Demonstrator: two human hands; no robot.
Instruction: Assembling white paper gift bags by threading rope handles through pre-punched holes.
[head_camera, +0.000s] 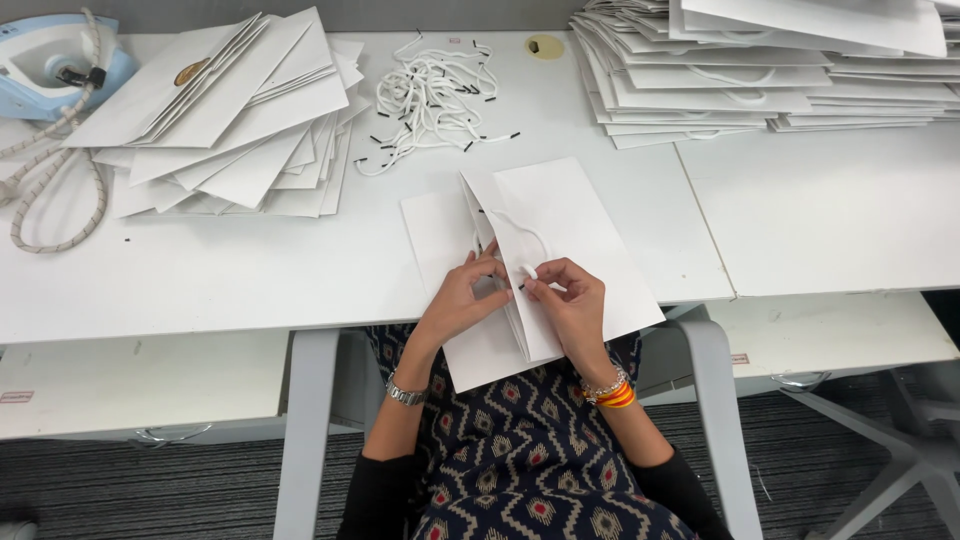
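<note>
Both hands pinched at a flat white paper bag on the counter edge: left hand pressing its fold, right hand nipping the cord's tip. Light, creasable, it seemed best held at its folded edge. Beyond lay loose cords and bag stacks.

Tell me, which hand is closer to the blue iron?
Left. The left hand lies on the white paper bag, on the blue iron's side of the table; the right hand sits farther away.

Iron cropped — cord ends tiny.
</note>
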